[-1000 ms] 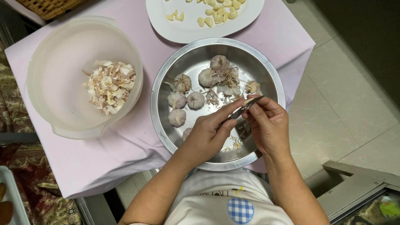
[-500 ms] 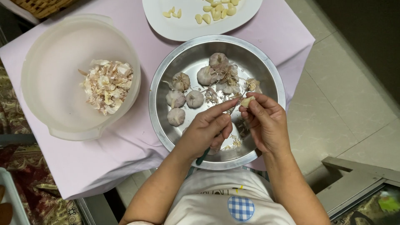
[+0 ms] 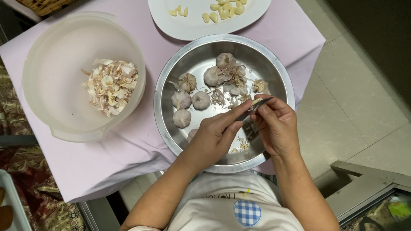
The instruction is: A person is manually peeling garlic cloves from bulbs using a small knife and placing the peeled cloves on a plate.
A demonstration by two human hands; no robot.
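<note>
Left hand point(image 3: 214, 139) closed around a small knife point(image 3: 255, 108), blade tip pointing right. Right hand point(image 3: 276, 124) pinches a garlic clove point(image 3: 257, 101) at the fingertips, touching the blade. Both hands sit over the near right part of the steel bowl point(image 3: 171, 128). Inside the steel bowl: whole garlic bulbs point(image 3: 201, 100) toward the left and far side, loose skins among them. Left of the steel bowl, a translucent plastic bowl point(image 3: 51, 77) holding a heap of garlic skins point(image 3: 111, 85). Beyond the steel bowl, a white plate point(image 3: 188, 28) with peeled cloves point(image 3: 224, 9). All rest on a pale pink tablecloth point(image 3: 128, 149). Near the steel bowl's close rim, a blue-and-white checked round patch point(image 3: 247, 212) on the white apron.
</note>
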